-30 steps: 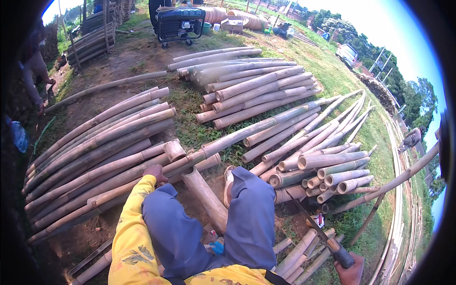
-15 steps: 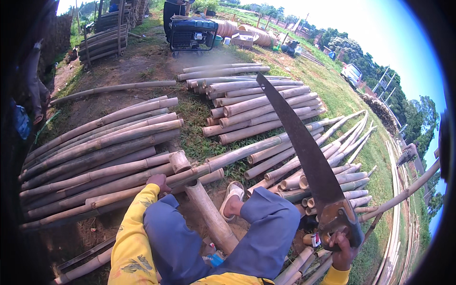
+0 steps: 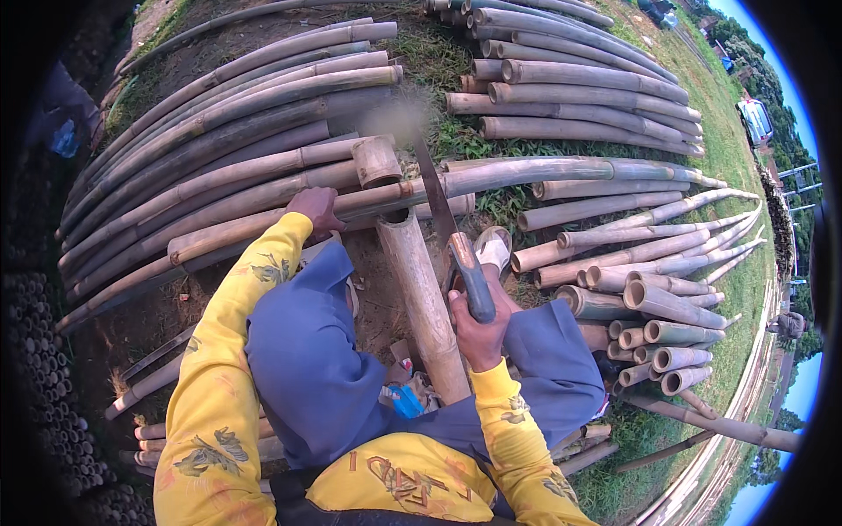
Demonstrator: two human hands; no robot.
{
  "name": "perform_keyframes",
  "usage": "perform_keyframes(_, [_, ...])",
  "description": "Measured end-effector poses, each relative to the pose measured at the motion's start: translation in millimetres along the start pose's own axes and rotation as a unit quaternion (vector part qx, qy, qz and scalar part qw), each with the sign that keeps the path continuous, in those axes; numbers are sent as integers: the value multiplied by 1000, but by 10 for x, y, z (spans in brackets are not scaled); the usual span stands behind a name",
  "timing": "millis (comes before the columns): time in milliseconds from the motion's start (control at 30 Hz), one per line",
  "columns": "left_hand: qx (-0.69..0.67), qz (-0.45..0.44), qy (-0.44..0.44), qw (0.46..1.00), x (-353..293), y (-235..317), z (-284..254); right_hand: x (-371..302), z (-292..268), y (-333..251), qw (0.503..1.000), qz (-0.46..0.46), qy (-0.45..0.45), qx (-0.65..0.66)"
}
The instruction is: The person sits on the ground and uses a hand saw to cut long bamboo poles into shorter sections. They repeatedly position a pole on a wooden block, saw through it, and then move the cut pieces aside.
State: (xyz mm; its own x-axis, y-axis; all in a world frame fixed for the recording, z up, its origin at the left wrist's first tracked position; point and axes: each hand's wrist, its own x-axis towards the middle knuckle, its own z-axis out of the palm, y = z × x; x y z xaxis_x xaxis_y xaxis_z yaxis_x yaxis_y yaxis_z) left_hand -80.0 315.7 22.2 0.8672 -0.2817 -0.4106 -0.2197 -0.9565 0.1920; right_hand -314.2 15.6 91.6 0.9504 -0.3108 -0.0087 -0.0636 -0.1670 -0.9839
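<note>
This is an open-air bamboo work yard, its ground part bare earth [image 3: 381, 324] and part grass [image 3: 730, 158], with a handsaw [image 3: 436, 193] set across one long bamboo pole [image 3: 535, 170]. Cut poles [image 3: 596, 98] lie stacked beyond that long pole, and a bundle of thick open-ended lengths [image 3: 684, 306] sits nearer than its right half. Past its right end stand a pale vehicle [image 3: 755, 121] and trees [image 3: 761, 77].

L fingers [image 3: 326, 201] on bamb. pole [image 3: 395, 195] | R fingers [image 3: 460, 309] round saw [image 3: 445, 215]

A white vehicle [image 3: 755, 123] stands by the grass [image 3: 730, 131], near green trees [image 3: 756, 72].
</note>
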Motion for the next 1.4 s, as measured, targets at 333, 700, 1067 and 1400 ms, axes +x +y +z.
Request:
perform_keyframes(333, [-1,-13,-27,1000,41,80,-44,53,102,218,998,-27,-23,-59])
perform_keyframes(700, [9,-7,0,1000,-2,57,14,-537,-445,-134,983,7,-128,-131])
perform_keyframes(1067, [37,12,4,999,-11,49,-38,-183,-87,55,987,14,-112,-113])
perform_keyframes(1400, [25,27,8,999,75,92,-16,427,182,160,991,-38,-91,-91])
